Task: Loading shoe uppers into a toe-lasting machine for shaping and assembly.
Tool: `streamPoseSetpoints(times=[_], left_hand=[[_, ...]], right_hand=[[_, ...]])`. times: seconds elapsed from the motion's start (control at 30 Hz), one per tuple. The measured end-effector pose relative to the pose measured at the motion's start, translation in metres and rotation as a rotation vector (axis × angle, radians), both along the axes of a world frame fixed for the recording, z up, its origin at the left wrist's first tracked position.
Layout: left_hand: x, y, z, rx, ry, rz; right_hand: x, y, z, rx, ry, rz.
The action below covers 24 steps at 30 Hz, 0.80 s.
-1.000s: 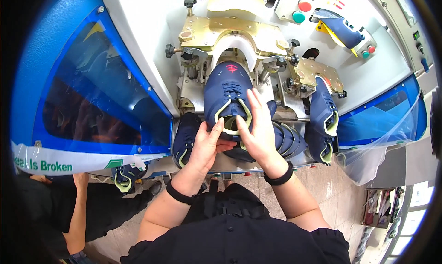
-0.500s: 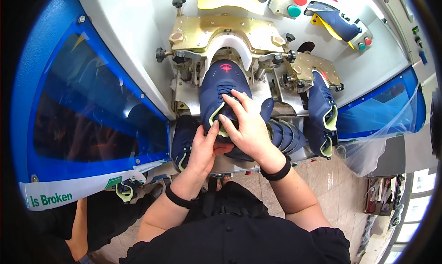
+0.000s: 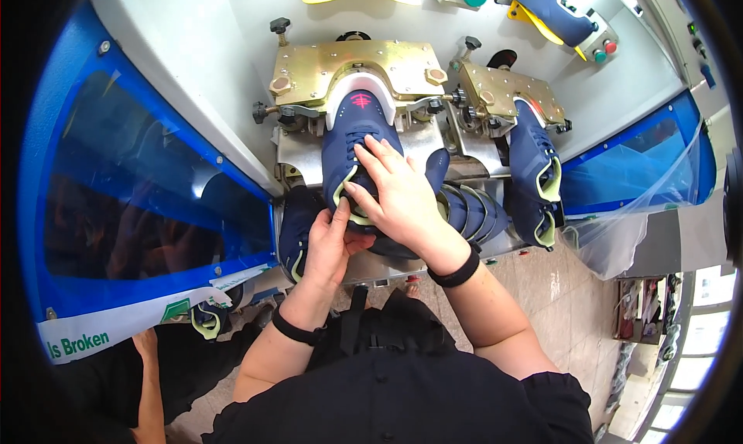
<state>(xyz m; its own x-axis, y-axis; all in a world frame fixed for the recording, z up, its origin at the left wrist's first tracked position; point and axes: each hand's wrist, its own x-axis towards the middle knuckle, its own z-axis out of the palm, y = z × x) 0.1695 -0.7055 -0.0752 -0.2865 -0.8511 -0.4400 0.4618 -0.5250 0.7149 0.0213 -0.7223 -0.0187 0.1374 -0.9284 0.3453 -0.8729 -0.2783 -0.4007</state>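
A navy shoe with blue laces, a red toe mark and a lime-green collar lining points away from me on the machine. Its toe sits inside the curved white pad under a brass plate. My left hand grips the heel end, thumb on the collar and the other fingers partly hidden underneath. Across the laces and collar opening lies my right hand, fingers stretched out and thumb apart.
A second navy shoe stands at the right-hand brass clamp. Several stacked navy pieces lie right of my hands. Blue window panels flank both sides. Another person's arm shows at lower left.
The white pad and brass plate now sit close around the toe, where a gap showed before. My hands keep nearly the same hold; the view has shifted slightly.
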Motion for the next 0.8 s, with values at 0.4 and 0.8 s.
streamPoseSetpoints(times=[0.4, 0.8], left_hand=[[0.001, 0.005, -0.018, -0.002, -0.058, 0.030], [-0.001, 0.008, -0.014, 0.030, -0.060, 0.078]], right_hand=[[-0.051, 0.047, -0.056, -0.177, -0.775, -0.166], [-0.047, 0.037, -0.123, 0.763, -1.941, -0.433]])
